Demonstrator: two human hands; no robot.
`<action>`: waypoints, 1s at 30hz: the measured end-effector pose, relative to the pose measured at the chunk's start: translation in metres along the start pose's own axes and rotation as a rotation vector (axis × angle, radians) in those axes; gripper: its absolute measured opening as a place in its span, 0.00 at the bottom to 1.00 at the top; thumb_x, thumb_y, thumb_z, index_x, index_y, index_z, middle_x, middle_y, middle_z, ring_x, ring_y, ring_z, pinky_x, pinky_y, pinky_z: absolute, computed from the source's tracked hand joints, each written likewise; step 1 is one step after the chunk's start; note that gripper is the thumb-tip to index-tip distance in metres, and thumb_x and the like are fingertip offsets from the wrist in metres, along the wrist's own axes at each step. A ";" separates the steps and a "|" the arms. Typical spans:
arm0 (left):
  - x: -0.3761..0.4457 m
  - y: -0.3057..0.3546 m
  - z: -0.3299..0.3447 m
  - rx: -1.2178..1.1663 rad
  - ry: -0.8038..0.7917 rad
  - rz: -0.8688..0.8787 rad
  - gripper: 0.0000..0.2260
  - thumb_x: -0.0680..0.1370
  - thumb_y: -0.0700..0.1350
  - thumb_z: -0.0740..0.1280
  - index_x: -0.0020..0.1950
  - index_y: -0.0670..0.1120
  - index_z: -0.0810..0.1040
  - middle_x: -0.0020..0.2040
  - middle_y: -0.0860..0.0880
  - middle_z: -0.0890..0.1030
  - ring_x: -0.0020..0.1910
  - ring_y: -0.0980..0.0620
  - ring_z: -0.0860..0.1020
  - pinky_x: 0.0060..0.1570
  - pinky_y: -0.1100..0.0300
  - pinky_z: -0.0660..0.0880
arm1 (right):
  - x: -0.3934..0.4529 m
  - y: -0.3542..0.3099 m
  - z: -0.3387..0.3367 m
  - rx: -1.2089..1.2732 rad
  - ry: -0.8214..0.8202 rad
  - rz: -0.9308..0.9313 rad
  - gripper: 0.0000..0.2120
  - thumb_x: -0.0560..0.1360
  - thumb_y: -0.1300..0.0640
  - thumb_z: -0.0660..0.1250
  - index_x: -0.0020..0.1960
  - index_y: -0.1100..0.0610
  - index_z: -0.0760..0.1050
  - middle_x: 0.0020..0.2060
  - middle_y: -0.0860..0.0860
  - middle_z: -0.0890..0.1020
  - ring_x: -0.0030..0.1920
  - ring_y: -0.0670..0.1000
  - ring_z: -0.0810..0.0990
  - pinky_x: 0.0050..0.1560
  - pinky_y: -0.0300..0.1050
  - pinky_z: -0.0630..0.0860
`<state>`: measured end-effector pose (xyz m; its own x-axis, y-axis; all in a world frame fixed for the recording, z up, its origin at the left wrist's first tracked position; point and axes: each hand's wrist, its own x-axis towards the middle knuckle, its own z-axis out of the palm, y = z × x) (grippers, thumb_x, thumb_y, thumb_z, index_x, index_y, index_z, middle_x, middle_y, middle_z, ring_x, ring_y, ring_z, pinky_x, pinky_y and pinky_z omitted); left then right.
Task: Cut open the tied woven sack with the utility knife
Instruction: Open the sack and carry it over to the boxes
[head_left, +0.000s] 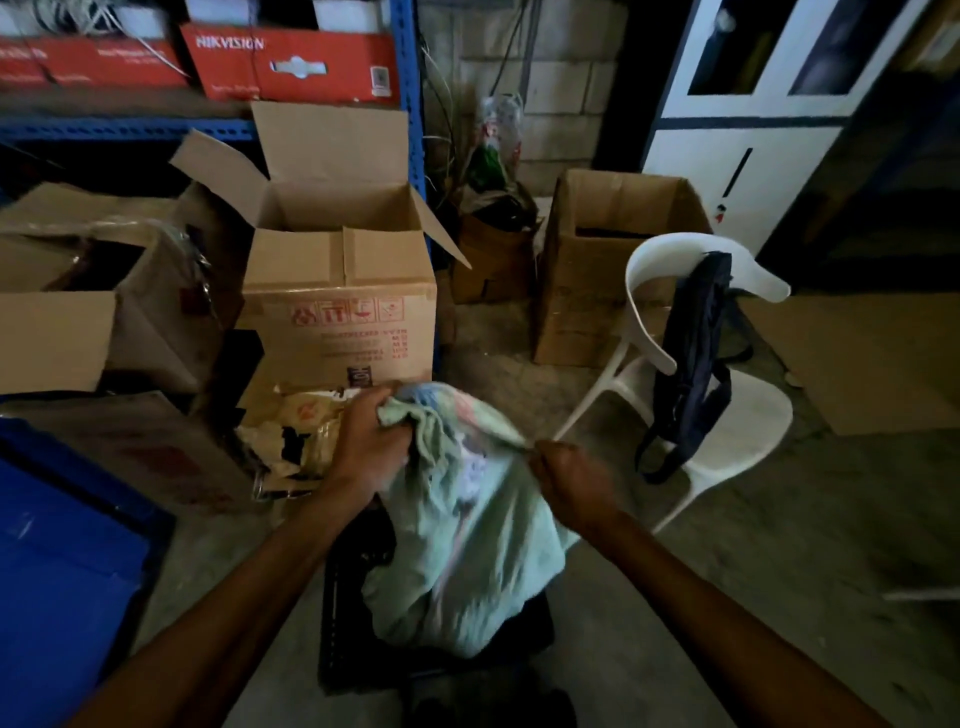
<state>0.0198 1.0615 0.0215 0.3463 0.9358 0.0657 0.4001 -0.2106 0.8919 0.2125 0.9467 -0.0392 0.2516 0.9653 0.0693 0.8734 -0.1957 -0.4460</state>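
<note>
A pale green woven sack (467, 545) hangs in front of me, blurred by motion, with faint pink and blue print near its top. My left hand (371, 447) grips the bunched top of the sack from the left. My right hand (569, 486) is closed on the right side of the sack's neck, pinching a fold or a thin strand there; I cannot tell whether it also holds the knife. No utility knife shows clearly. The sack's lower end rests on a black crate (353, 613) on the floor.
An open cardboard box (337, 291) stands just behind the sack, more boxes (67, 322) to the left and another (597, 270) behind right. A white plastic chair (727, 415) with a dark bag (696, 364) stands on the right. A blue bin (57, 571) sits at lower left.
</note>
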 end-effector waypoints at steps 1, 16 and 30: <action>0.006 0.005 -0.006 0.026 -0.030 0.034 0.09 0.73 0.31 0.64 0.47 0.41 0.80 0.42 0.47 0.81 0.43 0.50 0.79 0.44 0.66 0.73 | 0.008 -0.006 -0.008 0.003 0.066 -0.015 0.09 0.77 0.61 0.59 0.46 0.65 0.75 0.41 0.66 0.81 0.41 0.66 0.80 0.39 0.53 0.74; 0.033 0.019 -0.094 -0.128 0.348 0.120 0.12 0.70 0.29 0.61 0.46 0.42 0.78 0.39 0.49 0.80 0.42 0.47 0.80 0.38 0.71 0.73 | 0.046 -0.077 -0.114 -0.279 -0.098 -0.191 0.24 0.70 0.47 0.70 0.62 0.55 0.72 0.53 0.58 0.82 0.52 0.59 0.80 0.48 0.44 0.74; 0.063 0.104 -0.165 -0.165 0.491 0.398 0.08 0.70 0.37 0.61 0.43 0.49 0.76 0.37 0.54 0.79 0.41 0.52 0.78 0.46 0.53 0.76 | 0.091 -0.108 -0.241 -0.338 0.410 -0.214 0.08 0.71 0.61 0.69 0.50 0.61 0.77 0.46 0.66 0.80 0.48 0.66 0.79 0.46 0.55 0.74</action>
<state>-0.0572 1.1454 0.1924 -0.0020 0.8238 0.5668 0.1725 -0.5581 0.8117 0.2412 1.0140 0.2303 0.1372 0.8569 0.4969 0.9905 -0.1129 -0.0788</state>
